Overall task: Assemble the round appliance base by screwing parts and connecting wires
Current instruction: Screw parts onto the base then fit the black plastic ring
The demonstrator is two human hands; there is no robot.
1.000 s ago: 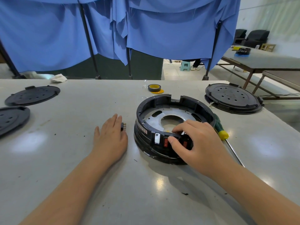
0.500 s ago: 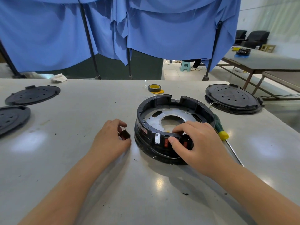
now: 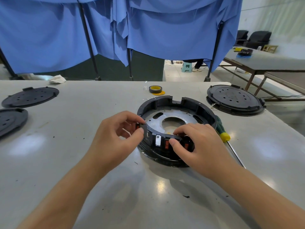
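Note:
The round black appliance base (image 3: 204, 111) lies open side up on the grey table (image 3: 82, 162), showing a metal plate with a centre hole. Its near wall carries a white tab and red switches. My left hand (image 3: 115, 138) pinches a small black switch with a red face (image 3: 138, 126) against the base's left rim. My right hand (image 3: 198, 142) grips the near wall of the base, thumb on a red switch and fingers curled over the rim.
A green and yellow screwdriver (image 3: 222, 134) lies just right of the base. A black perforated lid (image 3: 234, 100) sits at the back right, two more lids (image 3: 29, 97) at the far left. A tape roll (image 3: 155, 89) stands behind the base. Blue curtains hang beyond the table.
My left hand picked the small switch up off the table and carried it right to the base's left rim. My right hand stayed on the base's near wall.

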